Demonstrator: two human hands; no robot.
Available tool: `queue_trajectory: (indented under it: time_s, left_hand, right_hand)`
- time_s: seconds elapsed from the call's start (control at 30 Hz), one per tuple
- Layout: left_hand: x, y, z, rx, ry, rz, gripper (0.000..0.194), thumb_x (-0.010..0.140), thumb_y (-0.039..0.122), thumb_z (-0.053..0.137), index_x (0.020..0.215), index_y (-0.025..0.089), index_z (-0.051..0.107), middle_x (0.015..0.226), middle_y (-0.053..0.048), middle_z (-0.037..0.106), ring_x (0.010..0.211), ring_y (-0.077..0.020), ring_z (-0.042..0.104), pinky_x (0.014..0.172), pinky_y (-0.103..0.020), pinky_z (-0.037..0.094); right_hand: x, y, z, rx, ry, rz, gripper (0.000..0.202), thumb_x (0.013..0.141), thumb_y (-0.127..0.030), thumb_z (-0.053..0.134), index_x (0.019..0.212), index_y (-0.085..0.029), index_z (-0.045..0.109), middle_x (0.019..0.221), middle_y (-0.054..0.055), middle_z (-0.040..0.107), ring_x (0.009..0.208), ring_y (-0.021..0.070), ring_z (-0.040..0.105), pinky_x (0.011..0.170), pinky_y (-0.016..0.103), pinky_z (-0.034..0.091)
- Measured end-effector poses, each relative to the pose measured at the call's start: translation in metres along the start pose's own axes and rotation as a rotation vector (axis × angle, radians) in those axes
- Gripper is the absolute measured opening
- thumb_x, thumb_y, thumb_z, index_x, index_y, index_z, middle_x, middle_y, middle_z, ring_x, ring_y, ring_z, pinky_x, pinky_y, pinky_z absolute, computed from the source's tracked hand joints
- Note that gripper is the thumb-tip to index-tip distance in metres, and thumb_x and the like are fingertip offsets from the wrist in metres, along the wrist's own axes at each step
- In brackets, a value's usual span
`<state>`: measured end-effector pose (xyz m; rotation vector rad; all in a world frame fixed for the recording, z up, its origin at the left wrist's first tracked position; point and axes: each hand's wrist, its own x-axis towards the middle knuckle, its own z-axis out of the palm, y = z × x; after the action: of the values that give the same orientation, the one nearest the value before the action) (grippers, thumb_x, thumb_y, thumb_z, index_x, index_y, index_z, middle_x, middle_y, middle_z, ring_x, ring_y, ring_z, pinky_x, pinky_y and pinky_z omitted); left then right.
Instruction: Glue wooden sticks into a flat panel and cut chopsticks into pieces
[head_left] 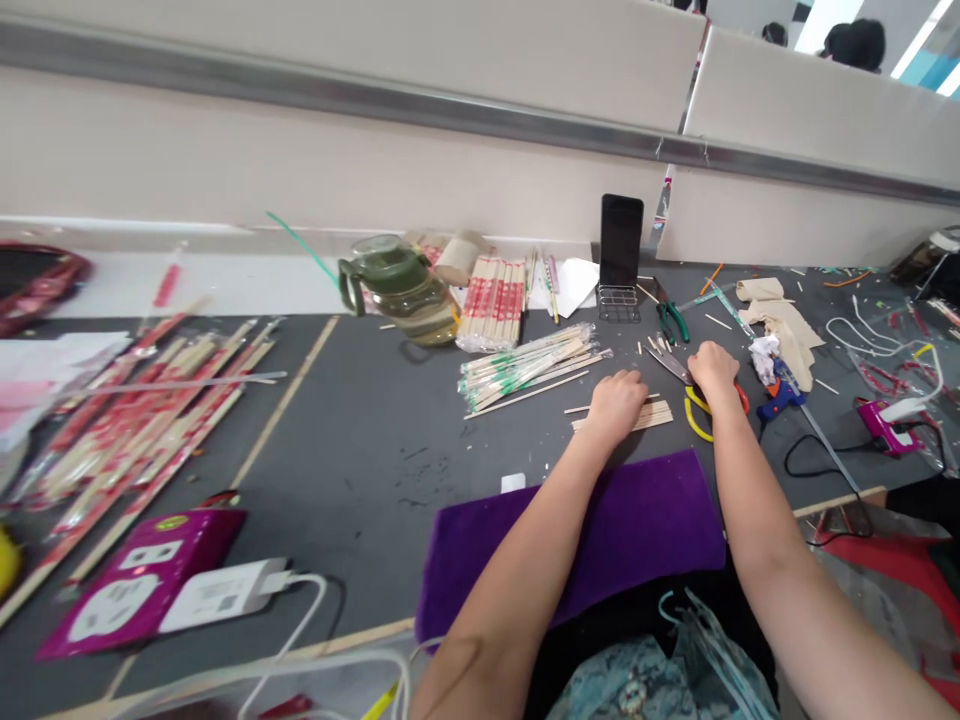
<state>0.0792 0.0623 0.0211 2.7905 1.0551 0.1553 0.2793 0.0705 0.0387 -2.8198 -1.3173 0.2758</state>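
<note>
My left hand (618,406) rests on a flat row of thin wooden sticks (655,415), its fingers curled down over them; their tips are hidden. One more stick shows along the row's far side. To the right, my right hand (712,368) is closed over the scissors (698,414), which have a yellow and a red handle loop and blades pointing away to the left. Just left of my left hand lies a pile of green-marked wrapped chopsticks (525,368). A purple cloth (645,515) lies under my forearms.
A glass teapot (412,300), red-wrapped chopsticks (493,300) and a phone on a wire stand (621,245) stand along the back. Green-handled pliers (670,318) and a blue glue gun (780,396) lie nearby. Purple power strips (142,575) with cords occupy both sides.
</note>
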Motion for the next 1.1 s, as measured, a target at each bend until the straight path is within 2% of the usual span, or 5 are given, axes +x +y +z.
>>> queue_trajectory:
  time_s: [0.23, 0.47, 0.73, 0.97, 1.1]
  left_hand:
    - [0.002, 0.0, 0.007, 0.004, 0.032, -0.011, 0.024, 0.096, 0.011, 0.051, 0.096, 0.011, 0.075, 0.097, -0.016, 0.066, 0.1, -0.0276, 0.062, 0.079, -0.036, 0.049]
    - [0.004, -0.002, 0.009, -0.017, 0.042, -0.024, 0.023, 0.096, 0.013, 0.051, 0.095, 0.011, 0.074, 0.098, -0.014, 0.068, 0.101, -0.0275, 0.062, 0.08, -0.036, 0.048]
    - [0.004, -0.012, 0.006, -0.125, 0.099, -0.068, 0.023, 0.095, 0.015, 0.051, 0.091, 0.013, 0.074, 0.098, -0.012, 0.069, 0.098, -0.0241, 0.063, 0.085, -0.033, 0.048]
    - [0.002, -0.024, 0.005, -0.286, 0.244, -0.129, 0.02, 0.096, 0.017, 0.051, 0.095, 0.017, 0.071, 0.096, -0.006, 0.069, 0.081, -0.0162, 0.064, 0.074, -0.026, 0.048]
    - [0.002, -0.026, 0.001, -0.501, 0.413, -0.164, 0.019, 0.092, 0.012, 0.052, 0.096, 0.016, 0.071, 0.091, -0.004, 0.067, 0.079, -0.0141, 0.063, 0.074, -0.024, 0.048]
  right_hand:
    - [0.006, 0.001, -0.001, 0.033, 0.087, -0.132, 0.029, 0.101, -0.035, 0.052, 0.107, -0.022, 0.076, 0.111, 0.012, 0.077, 0.107, 0.0244, 0.07, 0.086, 0.031, 0.049]
    - [-0.05, 0.061, 0.001, 0.0, 0.15, -0.246, 0.019, 0.098, -0.033, 0.059, 0.104, -0.024, 0.074, 0.107, 0.01, 0.073, 0.102, 0.0262, 0.067, 0.08, 0.032, 0.047]
    - [-0.072, 0.092, 0.023, 0.04, 0.134, -0.553, 0.052, 0.093, -0.032, 0.065, 0.143, -0.022, 0.056, 0.13, 0.013, 0.066, 0.121, 0.0304, 0.058, 0.102, 0.04, 0.046]
    - [-0.066, 0.087, 0.032, 0.194, 0.18, -0.458, 0.054, 0.088, -0.029, 0.066, 0.141, -0.019, 0.059, 0.117, 0.012, 0.07, 0.109, 0.027, 0.065, 0.097, 0.037, 0.05]
    - [-0.064, 0.089, 0.038, 0.639, 0.231, -0.385, 0.052, 0.082, -0.035, 0.068, 0.131, -0.016, 0.067, 0.102, 0.009, 0.069, 0.085, 0.0208, 0.067, 0.084, 0.037, 0.057]
